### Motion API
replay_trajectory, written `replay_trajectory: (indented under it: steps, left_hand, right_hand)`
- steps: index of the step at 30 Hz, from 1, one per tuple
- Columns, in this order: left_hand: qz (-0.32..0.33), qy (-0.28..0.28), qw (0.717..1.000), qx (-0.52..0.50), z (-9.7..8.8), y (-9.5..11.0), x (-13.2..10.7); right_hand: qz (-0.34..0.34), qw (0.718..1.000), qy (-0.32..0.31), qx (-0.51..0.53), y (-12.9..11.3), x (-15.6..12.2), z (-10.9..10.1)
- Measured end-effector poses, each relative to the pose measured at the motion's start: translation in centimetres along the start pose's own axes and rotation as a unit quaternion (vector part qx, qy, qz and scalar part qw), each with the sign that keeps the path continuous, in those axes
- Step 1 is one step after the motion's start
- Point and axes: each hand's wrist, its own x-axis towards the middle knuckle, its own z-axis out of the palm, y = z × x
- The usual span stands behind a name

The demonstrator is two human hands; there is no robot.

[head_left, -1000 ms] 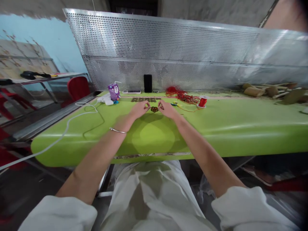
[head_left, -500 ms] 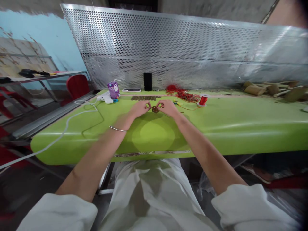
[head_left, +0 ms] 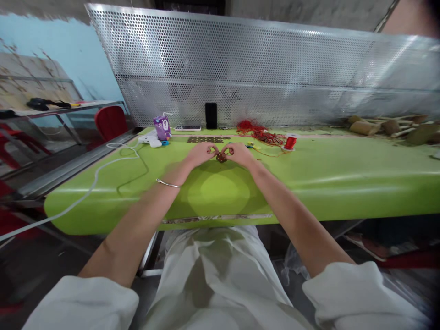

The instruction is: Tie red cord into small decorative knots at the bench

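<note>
A small brown round piece (head_left: 221,158) made of linked coin-like discs lies between my two hands on the green table (head_left: 309,178). My left hand (head_left: 200,154) pinches its left side with the fingertips. My right hand (head_left: 239,154) pinches its right side. A silver bangle (head_left: 167,184) circles my left wrist. Just beyond my hands, rows of small brown discs (head_left: 207,139) lie flat on the table.
A purple drink carton (head_left: 162,128), a white charger with its cable (head_left: 113,160), a flat white device (head_left: 187,129) and an upright black phone (head_left: 211,116) stand at the back. Red thread (head_left: 257,133) and a red spool (head_left: 290,143) lie to the right. A perforated metal sheet (head_left: 261,73) walls the rear.
Both hands have drawn closer together around the brown piece, from resting beside it to pinching it. The camera has shifted slightly.
</note>
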Motion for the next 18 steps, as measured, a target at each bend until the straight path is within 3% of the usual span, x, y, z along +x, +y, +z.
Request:
replay_trajectory:
  steps: [18]
  left_hand:
    - [-0.002,0.009,1.0,0.016,0.39,-0.01,0.17]
  right_hand:
    - [-0.003,1.0,-0.02,-0.009,0.26,0.36,0.62]
